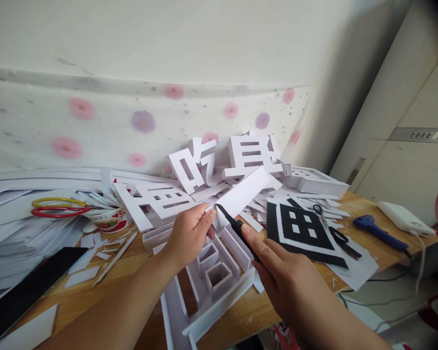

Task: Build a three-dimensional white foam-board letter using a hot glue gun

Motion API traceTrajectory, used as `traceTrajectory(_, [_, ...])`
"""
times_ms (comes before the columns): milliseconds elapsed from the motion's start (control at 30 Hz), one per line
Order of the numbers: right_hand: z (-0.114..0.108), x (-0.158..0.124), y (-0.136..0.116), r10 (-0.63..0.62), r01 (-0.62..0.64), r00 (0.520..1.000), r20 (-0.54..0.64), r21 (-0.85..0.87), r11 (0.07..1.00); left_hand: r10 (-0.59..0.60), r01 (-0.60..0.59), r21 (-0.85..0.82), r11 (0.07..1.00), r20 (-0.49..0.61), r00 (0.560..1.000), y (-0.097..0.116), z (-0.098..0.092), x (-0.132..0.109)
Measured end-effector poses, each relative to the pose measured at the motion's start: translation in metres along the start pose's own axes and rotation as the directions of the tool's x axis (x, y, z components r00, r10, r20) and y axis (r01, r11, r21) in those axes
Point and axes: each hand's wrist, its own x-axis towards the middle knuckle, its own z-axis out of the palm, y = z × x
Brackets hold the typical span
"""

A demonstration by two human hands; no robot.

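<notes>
A white foam board strip (243, 194) is pinched at its near end by my left hand (188, 231), thumb on top. My right hand (273, 257) grips a black utility knife (237, 226), its dark blade lying against the strip close to my left thumb. Directly below both hands is a hollow white board character (219, 282) with raised walls, partly hidden by them. Behind the strip stand more white board characters, one (191, 165) leaning to the left and another (251, 153) with several slots.
To the left are a patterned paper bowl (111, 221), red and yellow rings (60, 210) and stacked white sheets. At right lie a black sheet with cutouts (295, 226), scissors (339, 238), a blue glue gun (379, 232) and a white power bank (405, 218). White offcuts litter the wooden table (248, 316).
</notes>
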Motion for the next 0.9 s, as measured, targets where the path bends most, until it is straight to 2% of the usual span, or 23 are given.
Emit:
traceTrajectory(233, [-0.006, -0.002, -0.003, -0.014, 0.013, 1.000, -0.016, -0.100, 0.995, -0.032, 0.032, -0.031, 0.999, 0.010, 0.999, 0.001, 0.002, -0.001])
traceTrajectory(633, [-0.011, -0.004, -0.004, -0.048, 0.051, 0.999, 0.021, -0.154, 0.987, -0.046, 0.044, -0.094, 0.995, -0.020, 0.999, 0.007, 0.000, -0.002])
traceTrajectory(900, [-0.010, -0.011, -0.001, -0.031, 0.039, 0.998, 0.054, -0.144, 0.989, -0.018, 0.011, -0.085, 0.996, -0.077, 0.997, 0.006, -0.006, -0.001])
